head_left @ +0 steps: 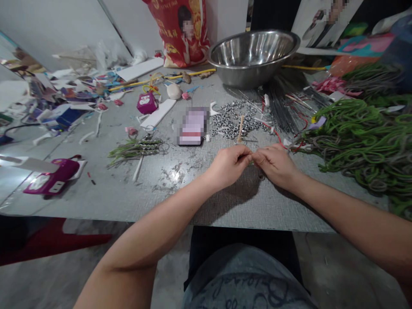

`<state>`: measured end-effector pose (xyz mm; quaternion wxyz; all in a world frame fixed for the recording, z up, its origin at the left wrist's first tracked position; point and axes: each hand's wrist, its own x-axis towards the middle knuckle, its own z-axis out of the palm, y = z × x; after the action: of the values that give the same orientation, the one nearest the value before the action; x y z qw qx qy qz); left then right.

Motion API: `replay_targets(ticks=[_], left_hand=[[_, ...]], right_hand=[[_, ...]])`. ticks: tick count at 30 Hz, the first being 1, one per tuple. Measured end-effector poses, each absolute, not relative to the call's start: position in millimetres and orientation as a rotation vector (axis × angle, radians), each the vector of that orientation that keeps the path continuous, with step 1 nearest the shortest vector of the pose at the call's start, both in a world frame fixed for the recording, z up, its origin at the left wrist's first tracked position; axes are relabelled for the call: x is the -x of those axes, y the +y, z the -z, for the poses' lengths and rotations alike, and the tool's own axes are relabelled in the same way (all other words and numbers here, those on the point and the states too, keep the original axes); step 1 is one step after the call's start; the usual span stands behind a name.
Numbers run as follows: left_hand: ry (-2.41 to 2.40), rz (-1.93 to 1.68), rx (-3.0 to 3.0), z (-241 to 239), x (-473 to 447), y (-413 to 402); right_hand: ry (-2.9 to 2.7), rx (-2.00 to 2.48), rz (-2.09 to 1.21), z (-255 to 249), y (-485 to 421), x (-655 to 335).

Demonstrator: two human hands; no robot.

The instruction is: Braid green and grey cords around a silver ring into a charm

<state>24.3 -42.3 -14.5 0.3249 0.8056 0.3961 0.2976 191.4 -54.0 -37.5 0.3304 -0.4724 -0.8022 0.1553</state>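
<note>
My left hand and my right hand meet above the front of the table, fingertips touching. Both are closed in a pinch. What lies between them is mostly hidden; a hint of green shows under the fingertips, too small to name. Just beyond the hands stands a thin wooden stick. Behind it spreads a pile of small shiny metal rings or nuts. A red cord runs past my right hand. To the right lies a large heap of green and grey cords.
A steel bowl and a red printed bag stand at the back. A phone lies left of the rings, near a bundle of green cords. Purple devices and paper scraps cover the left side.
</note>
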Motion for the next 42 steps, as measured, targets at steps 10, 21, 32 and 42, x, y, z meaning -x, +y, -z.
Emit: replay_targets(ticks=[10, 21, 32, 42], left_hand=[[0.961, -0.826, -2.573, 23.9, -18.1, -39.1], [0.953, -0.843, -2.634, 25.2, -12.5, -36.1], [0.956, -0.581, -2.619, 20.7, -9.3, -30.5], [0.952, -0.304, -2.699, 17.2, -1.6, -23.9]], right_hand=[[-2.045, 1.216, -0.484, 33.3, -57.4, -192.7], [-2.045, 1.190, -0.372, 35.5, -60.0, -194.4], [-2.153, 1.201, -0.234, 41.6, -56.7, -197.4], [-2.308, 1.287, -0.125, 51.0, -53.4, -193.9]])
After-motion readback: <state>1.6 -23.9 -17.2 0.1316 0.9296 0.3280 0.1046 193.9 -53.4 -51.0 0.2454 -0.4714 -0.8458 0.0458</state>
